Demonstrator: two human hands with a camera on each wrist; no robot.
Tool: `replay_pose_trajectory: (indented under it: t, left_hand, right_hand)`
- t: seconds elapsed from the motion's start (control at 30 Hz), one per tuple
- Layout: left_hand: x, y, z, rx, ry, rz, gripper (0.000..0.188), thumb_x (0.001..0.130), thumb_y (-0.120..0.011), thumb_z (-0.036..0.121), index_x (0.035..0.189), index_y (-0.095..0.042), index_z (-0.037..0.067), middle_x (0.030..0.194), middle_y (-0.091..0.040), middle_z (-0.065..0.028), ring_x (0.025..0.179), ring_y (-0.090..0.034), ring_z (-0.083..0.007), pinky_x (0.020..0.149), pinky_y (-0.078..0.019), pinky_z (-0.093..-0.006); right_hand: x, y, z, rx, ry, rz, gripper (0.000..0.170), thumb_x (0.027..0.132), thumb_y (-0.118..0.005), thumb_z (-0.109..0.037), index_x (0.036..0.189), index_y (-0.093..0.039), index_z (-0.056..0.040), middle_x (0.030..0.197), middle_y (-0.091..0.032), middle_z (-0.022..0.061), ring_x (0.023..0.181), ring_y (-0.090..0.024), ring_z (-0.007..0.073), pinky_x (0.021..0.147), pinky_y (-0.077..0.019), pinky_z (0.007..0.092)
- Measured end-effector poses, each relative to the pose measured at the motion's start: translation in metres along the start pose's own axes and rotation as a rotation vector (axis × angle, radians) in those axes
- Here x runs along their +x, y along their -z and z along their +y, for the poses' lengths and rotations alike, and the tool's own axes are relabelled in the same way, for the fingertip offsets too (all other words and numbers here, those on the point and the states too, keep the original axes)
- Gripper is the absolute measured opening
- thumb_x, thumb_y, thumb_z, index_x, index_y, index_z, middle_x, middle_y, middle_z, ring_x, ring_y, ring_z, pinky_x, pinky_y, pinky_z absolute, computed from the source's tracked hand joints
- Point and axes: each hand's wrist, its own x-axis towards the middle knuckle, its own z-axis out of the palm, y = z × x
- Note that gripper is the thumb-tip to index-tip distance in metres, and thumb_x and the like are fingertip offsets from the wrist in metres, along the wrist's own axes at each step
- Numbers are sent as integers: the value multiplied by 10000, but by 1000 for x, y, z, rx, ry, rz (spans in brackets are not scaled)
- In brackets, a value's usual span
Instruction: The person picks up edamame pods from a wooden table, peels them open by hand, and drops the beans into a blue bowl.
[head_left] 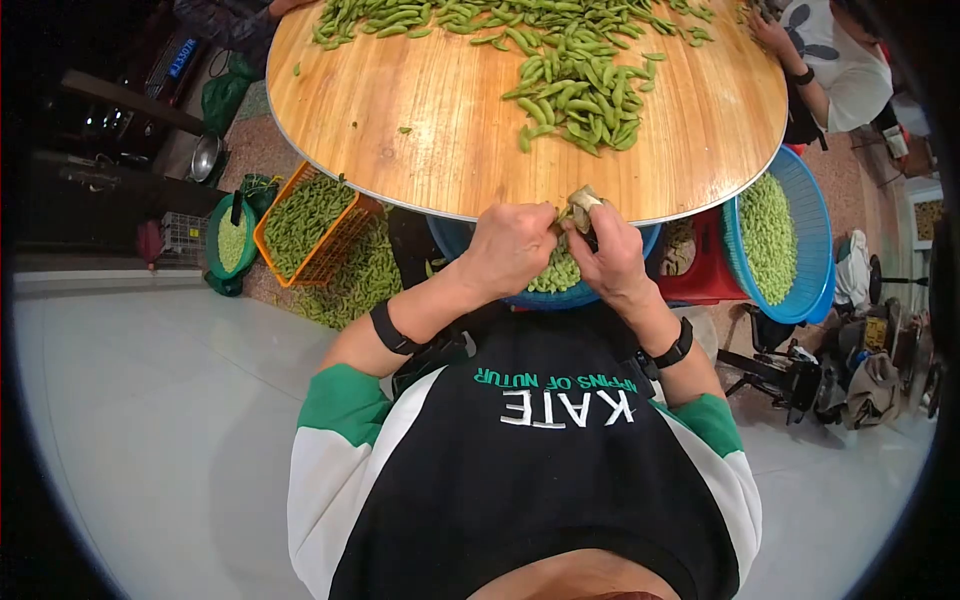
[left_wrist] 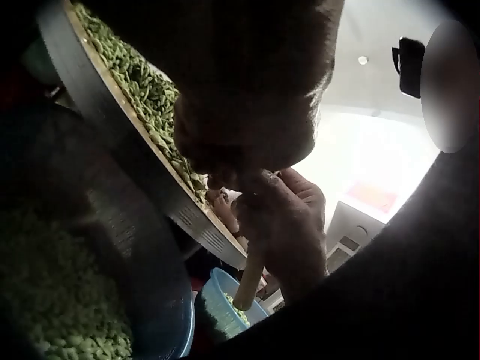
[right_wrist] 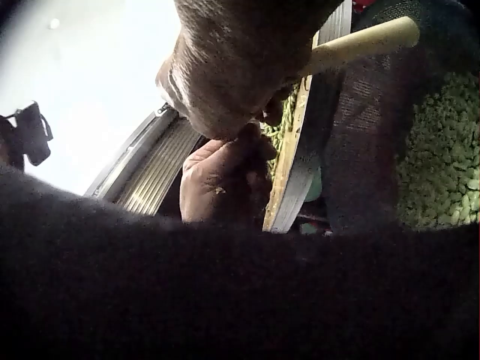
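At the table's near edge in the head view, my left hand (head_left: 510,250) and right hand (head_left: 612,258) meet. The right hand grips a pale rod-like thing (head_left: 582,196), whose blunt end sticks out in both wrist views (left_wrist: 249,286) (right_wrist: 367,45). The fingers of my left hand (left_wrist: 247,120) are curled against my right hand (left_wrist: 292,225); what lies between their tips is hidden. Shelled green beans (head_left: 553,274) show below the hands in a blue basket (head_left: 445,236).
Bean pods (head_left: 585,100) are heaped on the round wooden table (head_left: 400,90). An orange crate (head_left: 322,240) of pods stands at left, with loose pods (head_left: 360,275) beside it. A blue basket (head_left: 815,220) of shelled beans is at right. Another person (head_left: 840,70) sits at the upper right.
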Motion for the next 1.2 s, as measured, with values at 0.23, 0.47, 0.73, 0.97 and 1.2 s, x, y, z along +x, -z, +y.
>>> replay_pose_trajectory:
  t: [0.23, 0.47, 0.73, 0.97, 1.2]
  left_hand:
    - [-28, 36, 3, 209, 154, -283, 59, 770, -509, -2, 816, -544, -14, 727, -580, -226, 713, -590, -425, 637, -477, -489]
    - [-49, 107, -13, 548, 116, -389, 150, 720, -574, -22, 864, -552, 14, 791, -565, -178, 794, -601, -364, 673, -495, -450]
    - [62, 39, -64, 372, -353, -55, 211, 725, -559, -41, 924, -588, 26, 915, -540, -156, 909, -548, -350, 742, -486, -425]
    - [65, 34, -66, 285, -275, 40, 204, 738, -603, -27, 933, -600, 34, 924, -578, -167, 891, -572, -356, 730, -498, -378]
    - [28, 21, -17, -804, 414, -109, 77, 877, -613, 28, 926, -602, -30, 813, -641, -37, 708, -589, -76, 611, -479, -235]
  right_hand:
    - [-8, 8, 5, 130, -46, -99, 318, 696, -644, 32, 995, -539, 10, 776, -536, 179, 694, -571, 378, 582, -472, 407]
    - [-8, 19, -6, 72, 8, -291, 413, 657, -642, 14, 1061, -559, -5, 834, -540, 151, 726, -580, 358, 601, -484, 387]
    - [-9, 12, 3, 189, -106, -166, 333, 749, -635, -11, 1073, -560, 7, 796, -554, 171, 679, -570, 351, 599, -475, 384]
    - [-2, 23, -6, 783, -668, -176, 347, 944, -480, -108, 1273, -497, 1, 813, -609, 45, 595, -509, 79, 522, -429, 224]
    - [11, 7, -6, 1116, -733, -120, 346, 980, -438, -117, 1307, -465, -7, 824, -586, 32, 562, -481, 43, 458, -385, 180]
